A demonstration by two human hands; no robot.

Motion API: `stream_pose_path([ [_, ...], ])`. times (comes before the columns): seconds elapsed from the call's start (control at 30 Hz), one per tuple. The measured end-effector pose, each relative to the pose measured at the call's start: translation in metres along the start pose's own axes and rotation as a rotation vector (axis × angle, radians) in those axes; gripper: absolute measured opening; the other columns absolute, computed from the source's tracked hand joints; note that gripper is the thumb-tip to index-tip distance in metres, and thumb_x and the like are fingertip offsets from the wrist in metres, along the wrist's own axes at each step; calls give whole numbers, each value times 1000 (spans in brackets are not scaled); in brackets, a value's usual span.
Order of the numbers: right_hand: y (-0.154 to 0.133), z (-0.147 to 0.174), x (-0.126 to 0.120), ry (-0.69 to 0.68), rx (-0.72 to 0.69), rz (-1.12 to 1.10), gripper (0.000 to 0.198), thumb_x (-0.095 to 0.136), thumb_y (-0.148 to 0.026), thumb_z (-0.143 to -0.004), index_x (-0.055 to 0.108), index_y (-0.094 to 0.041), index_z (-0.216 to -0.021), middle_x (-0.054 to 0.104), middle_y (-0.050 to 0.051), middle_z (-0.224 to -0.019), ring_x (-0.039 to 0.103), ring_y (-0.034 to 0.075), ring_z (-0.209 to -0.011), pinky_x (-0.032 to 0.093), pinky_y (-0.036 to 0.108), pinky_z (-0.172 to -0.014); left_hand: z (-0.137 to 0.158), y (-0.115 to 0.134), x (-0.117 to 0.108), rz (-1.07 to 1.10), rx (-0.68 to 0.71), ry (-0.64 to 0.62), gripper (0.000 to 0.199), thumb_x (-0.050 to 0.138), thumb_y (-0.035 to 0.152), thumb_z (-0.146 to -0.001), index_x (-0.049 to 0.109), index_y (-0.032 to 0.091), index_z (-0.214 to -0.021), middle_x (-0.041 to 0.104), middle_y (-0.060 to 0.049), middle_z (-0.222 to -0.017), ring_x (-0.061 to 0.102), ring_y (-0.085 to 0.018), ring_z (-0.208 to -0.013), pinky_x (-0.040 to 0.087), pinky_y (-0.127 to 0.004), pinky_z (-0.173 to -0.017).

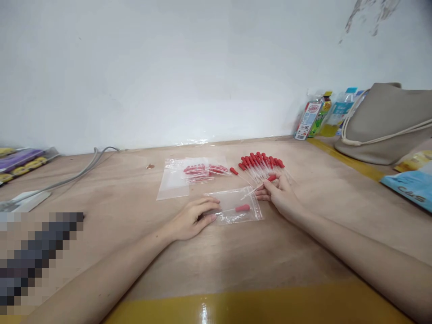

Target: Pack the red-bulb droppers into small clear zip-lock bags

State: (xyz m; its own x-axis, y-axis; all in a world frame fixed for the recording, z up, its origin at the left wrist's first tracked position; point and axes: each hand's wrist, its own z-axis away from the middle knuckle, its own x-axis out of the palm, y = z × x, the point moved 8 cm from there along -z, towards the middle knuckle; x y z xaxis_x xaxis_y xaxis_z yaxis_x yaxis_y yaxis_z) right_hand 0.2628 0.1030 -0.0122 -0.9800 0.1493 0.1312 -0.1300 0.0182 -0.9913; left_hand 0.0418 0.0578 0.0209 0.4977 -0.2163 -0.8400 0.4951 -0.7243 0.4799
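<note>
A clear zip bag [232, 216] lies flat in front of me with one red-bulbed dropper [242, 208] inside. My left hand [194, 218] pinches the bag's left end between thumb and fingers. My right hand [278, 193] is closed on another dropper [272, 178] by its red bulb, its thin clear stem pointing left over the bag's upper right corner. Just beyond that hand, a fanned pile of droppers [258, 162] rests with the red bulbs facing away. A single loose dropper [234, 171] lies left of the pile.
Filled bags of droppers [199, 173] lie stacked over flat plastic bags [173, 184] behind my left hand. Bottles and a carton [308, 120] stand by the wall at right, beside a grey bag [388, 121]. A cable [76, 173] and purple-yellow packages [22, 162] are at left.
</note>
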Motion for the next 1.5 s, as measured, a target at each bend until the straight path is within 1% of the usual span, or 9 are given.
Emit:
stream_pose_path([
  [0.17,4,6,7,-113,8,-47,29,59,-39,-74,42,-23,-90,57,-2,-76,62,12,-62,54,31,-64,2,-4,-2,-48,-111,7,36,49,35,-88,45,24,-122,56,-7,-117,57,-19,-89,48,-35,-80],
  [0.5,0,20,32,-531,20,325,39,70,-44,-62,57,-16,-86,55,-5,-55,41,5,-43,30,19,-40,1,-2,-4,-42,-82,28,37,50,34,-87,45,24,-123,56,-6,-119,56,-22,-100,45,-37,-88],
  [0.73,8,14,38,-483,-32,323,32,68,-45,-64,57,-16,-72,62,1,-64,54,10,-55,40,21,-49,-1,0,-3,-24,-56,25,35,49,32,-88,47,23,-122,55,-7,-120,52,-22,-107,43,-37,-92],
  [0.93,7,19,40,-521,46,382,33,61,-49,-70,57,-17,-79,56,-4,-56,35,4,-36,27,18,-34,-1,0,-3,-15,-49,31,35,50,31,-88,48,22,-122,55,-8,-121,53,-22,-108,44,-36,-92],
  [1.1,6,15,35,-505,82,429,28,57,-45,-72,55,-18,-71,51,-5,-49,33,4,-33,26,19,-34,-1,0,-2,-20,-38,13,34,50,30,-88,52,24,-121,54,-7,-124,49,-22,-115,41,-38,-98],
  [1.17,1,4,23,-371,12,477,25,54,-41,-74,57,-17,-76,53,-4,-52,35,5,-34,28,20,-36,0,-3,0,-25,-47,-2,32,49,30,-88,55,25,-119,52,-6,-127,47,-22,-118,40,-39,-99],
  [1.27,-19,-11,11,-160,-260,675,18,54,-34,-75,59,-17,-78,59,0,-60,47,10,-46,36,23,-45,0,-5,2,-27,-62,-17,31,49,31,-89,56,25,-119,49,-7,-130,47,-22,-119,41,-39,-98],
  [1.4,-41,-24,37,-137,-552,978,13,50,-23,-78,61,-16,-79,65,6,-82,58,16,-74,43,26,-67,0,-4,3,-41,-49,-34,30,48,28,-89,56,22,-118,48,-8,-131,46,-23,-121,38,-41,-102],
  [1.5,-40,-41,63,-130,-510,1183,15,51,-18,-78,59,-13,-89,64,12,-94,59,20,-88,42,28,-74,0,-2,3,-53,-40,-39,29,47,28,-89,55,22,-117,48,-8,-131,45,-22,-121,38,-40,-101],
])
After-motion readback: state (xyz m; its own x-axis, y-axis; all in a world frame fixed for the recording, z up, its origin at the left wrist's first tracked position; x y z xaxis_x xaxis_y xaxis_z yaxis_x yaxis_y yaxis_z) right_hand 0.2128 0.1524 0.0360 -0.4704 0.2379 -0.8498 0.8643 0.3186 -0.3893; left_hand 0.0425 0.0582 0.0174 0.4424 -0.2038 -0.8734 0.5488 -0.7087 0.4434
